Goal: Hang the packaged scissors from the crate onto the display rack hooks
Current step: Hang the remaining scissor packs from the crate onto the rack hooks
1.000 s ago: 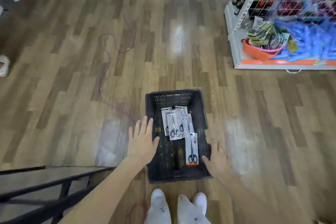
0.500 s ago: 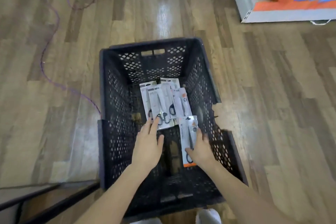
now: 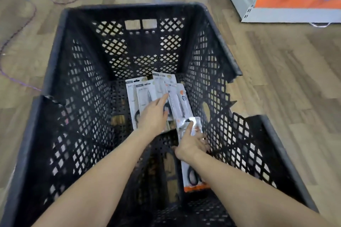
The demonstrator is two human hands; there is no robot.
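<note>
While both arms are reached down into the black crate (image 3: 60, 72), a scissors pack (image 3: 178, 103) is pinched at its near end by the right hand (image 3: 191, 143), thumb on top, fingers curled under. Its long axis is run from lower right toward upper left, tilted. The left hand (image 3: 153, 116) is laid flat on the white packs (image 3: 140, 94) at frame centre, fingers pretty much straight. Another orange-edged pack (image 3: 193, 180) is seen lying lengthwise beneath the right wrist. A display rack base (image 3: 276, 14) is parked upper right, a purple cord (image 3: 27, 14) upper left.
</note>
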